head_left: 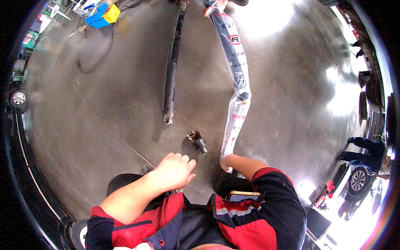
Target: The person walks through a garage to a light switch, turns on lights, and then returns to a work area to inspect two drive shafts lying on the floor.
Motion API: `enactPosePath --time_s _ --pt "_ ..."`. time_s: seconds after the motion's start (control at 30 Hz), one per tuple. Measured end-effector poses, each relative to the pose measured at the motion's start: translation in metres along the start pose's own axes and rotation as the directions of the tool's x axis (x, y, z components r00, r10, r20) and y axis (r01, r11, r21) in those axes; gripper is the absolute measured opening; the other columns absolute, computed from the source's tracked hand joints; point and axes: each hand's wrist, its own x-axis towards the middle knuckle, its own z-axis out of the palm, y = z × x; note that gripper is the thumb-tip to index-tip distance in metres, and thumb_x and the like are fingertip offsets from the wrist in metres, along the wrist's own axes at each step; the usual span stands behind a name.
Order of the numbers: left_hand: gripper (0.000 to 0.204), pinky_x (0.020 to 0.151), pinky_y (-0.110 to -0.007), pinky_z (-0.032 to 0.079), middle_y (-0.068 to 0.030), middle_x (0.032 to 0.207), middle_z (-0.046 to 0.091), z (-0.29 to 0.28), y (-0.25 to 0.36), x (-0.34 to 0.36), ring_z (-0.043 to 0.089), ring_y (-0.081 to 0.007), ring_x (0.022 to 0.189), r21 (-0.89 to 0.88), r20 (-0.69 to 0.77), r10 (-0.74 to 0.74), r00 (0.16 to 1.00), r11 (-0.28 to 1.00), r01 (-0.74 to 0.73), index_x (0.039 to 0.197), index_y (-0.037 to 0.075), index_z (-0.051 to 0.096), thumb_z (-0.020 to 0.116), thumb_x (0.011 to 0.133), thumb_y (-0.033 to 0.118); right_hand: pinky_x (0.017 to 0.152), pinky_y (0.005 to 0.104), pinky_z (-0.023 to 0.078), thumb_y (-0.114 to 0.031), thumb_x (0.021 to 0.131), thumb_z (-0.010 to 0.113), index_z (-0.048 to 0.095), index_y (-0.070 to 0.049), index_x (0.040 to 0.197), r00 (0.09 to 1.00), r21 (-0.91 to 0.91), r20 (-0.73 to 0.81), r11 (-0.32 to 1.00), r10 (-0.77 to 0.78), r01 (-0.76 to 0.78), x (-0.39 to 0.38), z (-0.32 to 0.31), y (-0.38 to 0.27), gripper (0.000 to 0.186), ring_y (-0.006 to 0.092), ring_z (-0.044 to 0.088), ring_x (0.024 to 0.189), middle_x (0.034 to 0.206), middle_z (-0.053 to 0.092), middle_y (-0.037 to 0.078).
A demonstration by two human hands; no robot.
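**Dark shaft in clear sleeve, right hand at its lower end**

Your clear plastic sleeve slopes up and away from you. A dark shaft shows inside its upper part; below the bend the plastic turns pale, and you can't tell what fills it. Your right hand is at the lower end, fingers hidden, so its grip can't be told. Another person's hand is at the far end. Your left hand is curled into a loose fist near your knee, well apart from the sleeve. A phone shows its edge at your jacket.

Concrete floor runs between the sleeve and a bare black shaft to its left; a metal joint sits near you in that gap. Wider floor spreads left toward a black car.
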Motion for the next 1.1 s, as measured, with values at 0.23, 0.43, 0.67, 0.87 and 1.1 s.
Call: enactPosePath --time_s 0.23,0.43,0.67,0.87,1.1 --pt "0.032 0.079 -0.043 0.048 -0.0130 0.089 0.061 -0.001 0.002 -0.004 0.061 -0.0311 0.088 0.012 0.023 -0.005 1.000 1.000 0.005 0.100 0.005 0.058 0.063 0.082 0.032 0.079 0.0404 0.051 -0.030 0.071 0.069 0.070 -0.010 0.101 0.961 0.236 0.154 0.935 0.232 -0.264 -0.010 0.080 0.083 0.036 0.0267 0.064 0.100 0.112 0.066 0.011" --pt "0.034 0.080 -0.043 0.048 -0.0130 0.090 0.061 0.000 0.001 -0.007 0.061 -0.0309 0.088 0.045 0.022 0.005 1.000 0.999 -0.006 0.101 0.005 0.058 0.063 0.082 0.033 0.083 0.0425 0.050 -0.031 0.087 0.052 0.065 -0.010 0.113 0.905 0.399 -0.075 0.844 0.419 -0.358 -0.160 0.097 0.113 0.036 0.0304 0.063 0.104 0.116 0.064 0.014" --pt "0.034 0.083 -0.043 0.047 -0.0138 0.092 0.062 -0.005 0.005 -0.003 0.060 -0.0314 0.091 0.068 0.021 -0.048 0.999 0.997 0.047 0.101 0.005 0.059 0.062 0.083 0.033 0.088 0.0433 0.049 -0.016 0.077 0.061 0.063 -0.009 0.117 0.813 0.504 -0.100 0.734 0.573 -0.455 -0.148 0.114 0.113 0.041 0.0317 0.061 0.108 0.119 0.062 0.013" --pt "0.038 0.083 -0.043 0.047 -0.0144 0.093 0.062 -0.003 0.013 -0.004 0.060 -0.0317 0.092 0.070 0.049 -0.030 0.998 0.997 0.026 0.108 0.003 0.059 0.062 0.083 0.032 0.086 0.0436 0.049 -0.028 0.086 0.051 0.063 -0.004 0.113 0.894 0.549 0.147 0.716 0.424 -0.430 -0.137 0.198 0.130 0.038 0.0350 0.061 0.104 0.115 0.063 0.019" --pt "0.033 0.078 -0.041 0.047 -0.0125 0.088 0.061 -0.001 0.011 -0.010 0.060 -0.0300 0.087 0.078 -0.062 -0.014 0.998 0.997 0.019 0.099 0.005 0.058 0.065 0.081 0.031 0.087 0.0448 0.048 -0.028 0.088 0.048 0.063 -0.003 0.111 0.848 0.623 0.065 0.643 0.526 -0.446 -0.155 0.219 0.119 0.038 0.0371 0.060 0.103 0.111 0.062 0.023"
